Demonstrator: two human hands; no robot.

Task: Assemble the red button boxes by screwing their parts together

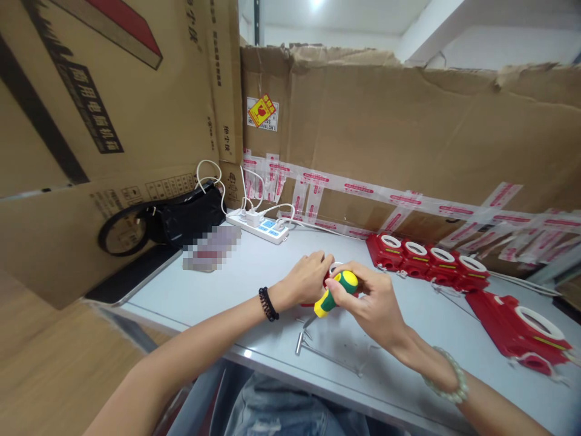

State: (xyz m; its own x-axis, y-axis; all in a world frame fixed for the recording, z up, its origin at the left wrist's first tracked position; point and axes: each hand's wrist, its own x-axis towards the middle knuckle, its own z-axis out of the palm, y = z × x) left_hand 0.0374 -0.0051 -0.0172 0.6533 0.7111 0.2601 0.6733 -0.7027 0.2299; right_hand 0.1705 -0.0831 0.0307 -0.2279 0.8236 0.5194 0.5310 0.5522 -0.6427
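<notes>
My right hand [370, 300] is closed around the yellow and green handle of a screwdriver [336, 293], whose metal shaft points down and left toward the table. Beside it, my left hand [309, 277] is closed on a red housing [312, 297], mostly hidden behind both hands. Below them a metal T-shaped tool [300, 343] lies near the table's front edge, with a small metal piece next to the screwdriver's shaft.
Several red housings with white rings [442, 266] line the back right, and a larger-looking one [521, 327] lies nearer. A white power strip [258, 227], blurred item [211, 248] and black bag [190, 215] stand at the left. Cardboard [385, 133] walls the back.
</notes>
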